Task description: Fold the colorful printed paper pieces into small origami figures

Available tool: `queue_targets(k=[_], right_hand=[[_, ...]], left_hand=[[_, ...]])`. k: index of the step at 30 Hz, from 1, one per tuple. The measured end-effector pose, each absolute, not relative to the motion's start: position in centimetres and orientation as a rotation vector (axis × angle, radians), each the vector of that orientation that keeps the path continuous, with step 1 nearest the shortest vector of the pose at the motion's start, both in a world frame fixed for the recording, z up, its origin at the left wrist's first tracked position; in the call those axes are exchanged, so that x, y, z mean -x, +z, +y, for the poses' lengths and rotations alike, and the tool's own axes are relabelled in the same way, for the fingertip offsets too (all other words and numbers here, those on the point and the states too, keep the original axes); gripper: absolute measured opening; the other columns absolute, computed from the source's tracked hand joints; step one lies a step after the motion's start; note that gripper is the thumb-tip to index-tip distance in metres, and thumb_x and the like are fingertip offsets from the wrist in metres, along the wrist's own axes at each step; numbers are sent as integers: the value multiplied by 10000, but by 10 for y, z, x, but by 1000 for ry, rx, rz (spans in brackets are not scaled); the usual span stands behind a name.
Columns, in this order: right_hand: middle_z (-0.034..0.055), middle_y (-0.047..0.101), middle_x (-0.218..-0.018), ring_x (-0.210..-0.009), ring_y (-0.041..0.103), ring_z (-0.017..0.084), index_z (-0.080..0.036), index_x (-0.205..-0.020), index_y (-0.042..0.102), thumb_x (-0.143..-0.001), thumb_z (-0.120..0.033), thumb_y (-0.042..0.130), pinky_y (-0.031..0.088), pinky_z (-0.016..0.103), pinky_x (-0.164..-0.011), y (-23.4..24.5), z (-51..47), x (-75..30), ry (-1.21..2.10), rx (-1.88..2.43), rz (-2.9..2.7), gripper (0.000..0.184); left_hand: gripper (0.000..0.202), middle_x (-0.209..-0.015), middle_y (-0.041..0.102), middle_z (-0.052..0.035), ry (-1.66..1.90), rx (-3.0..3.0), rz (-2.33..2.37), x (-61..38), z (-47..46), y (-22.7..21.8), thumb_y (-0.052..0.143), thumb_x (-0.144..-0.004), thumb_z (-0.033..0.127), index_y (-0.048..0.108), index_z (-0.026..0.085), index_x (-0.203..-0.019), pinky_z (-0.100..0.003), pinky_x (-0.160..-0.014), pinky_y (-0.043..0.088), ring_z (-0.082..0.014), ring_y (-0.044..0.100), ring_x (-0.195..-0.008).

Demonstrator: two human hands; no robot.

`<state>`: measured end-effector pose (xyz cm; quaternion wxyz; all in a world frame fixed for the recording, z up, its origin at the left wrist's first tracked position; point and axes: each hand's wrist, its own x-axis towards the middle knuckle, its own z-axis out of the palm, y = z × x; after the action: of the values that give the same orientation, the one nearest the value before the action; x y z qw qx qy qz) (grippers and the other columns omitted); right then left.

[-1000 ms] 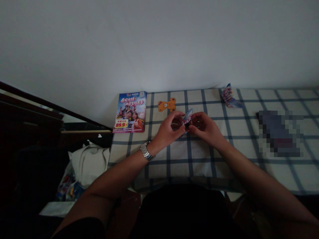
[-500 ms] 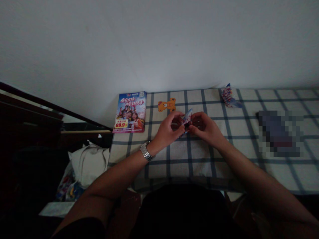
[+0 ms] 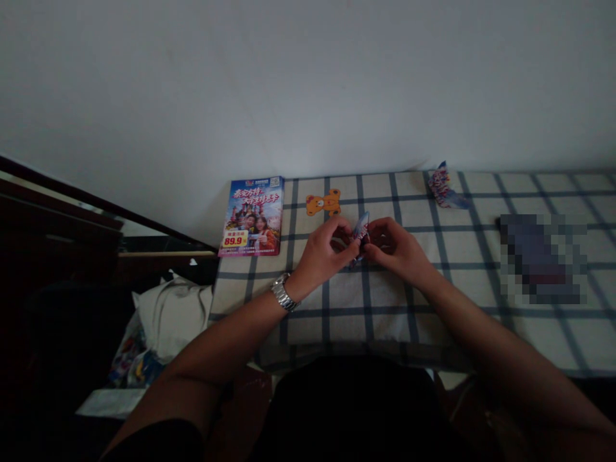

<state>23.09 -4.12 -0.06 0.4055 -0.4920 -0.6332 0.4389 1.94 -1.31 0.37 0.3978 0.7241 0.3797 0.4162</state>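
Grip of left hand and right hand: thumbs and fingers of both pinch one folded paper above the desk, between its far and near edges.

The paper stands tilted, narrow and pointed at the top, pale blue with red and white marks lower down and a dark patch by the thumbs; fingers hide much of it, so its full shape cannot be told. Beyond the left hand, toward the far edge, is a flat orange bear. Blue-and-pink leaflets, labelled 89.9, lie at the far left corner. Right of the hands, by the far edge, rests a creased sheet in similar blue, red and white. Farther right lies a pixelated dark object. A silver watch circles the left wrist.
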Motion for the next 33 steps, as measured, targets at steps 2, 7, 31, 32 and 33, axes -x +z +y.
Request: queue_targets(k=[2, 7, 31, 32, 33], right_hand=[[32, 725, -994, -855, 722, 209, -277, -1165, 588, -908, -479, 764, 644, 348, -731, -1, -41, -232, 1112, 1244, -1595, 371], [37, 729, -1001, -850, 724, 210, -274, -1171, 592, -902, -504, 766, 647, 342, -711, 0, -41, -232, 1125, 1250, -1592, 395], [46, 747, -1056, -927, 758, 238, -278, -1143, 596, -883, -525, 811, 669, 396, -808, -4, -40, -233, 1226, 1220, -1510, 418], [44, 746, -1057, -939, 755, 234, -278, -1143, 596, -883, -515, 815, 664, 392, -820, -4, -40, -233, 1229, 1207, -1511, 415], [42, 744, -1059, -949, 752, 230, -276, -1143, 595, -885, -504, 816, 657, 385, -830, -4, -39, -233, 1231, 1187, -1511, 409]], left_hand=[[157, -926, 642, 1, 1053, -1843, 977, -19, -13, 4, 699, -943, 282, 567, 210, -988, -208, -661, 548, -112, 654, -787], [148, -913, 658, -7, 1040, -1839, 1001, -18, -11, 3, 693, -933, 292, 579, 208, -978, -229, -657, 554, -124, 658, -782], [374, -1083, 654, -58, 1085, -1510, 807, -18, -3, -7, 728, -957, 516, 553, 201, -1058, -283, -834, 614, -173, 701, -985], [390, -1080, 647, -54, 1090, -1490, 788, -18, -2, -8, 737, -949, 525, 546, 201, -1051, -281, -833, 613, -169, 701, -976], [400, -1075, 640, -49, 1093, -1476, 772, -19, -2, -9, 746, -942, 530, 541, 202, -1045, -278, -833, 613, -165, 700, -968]])
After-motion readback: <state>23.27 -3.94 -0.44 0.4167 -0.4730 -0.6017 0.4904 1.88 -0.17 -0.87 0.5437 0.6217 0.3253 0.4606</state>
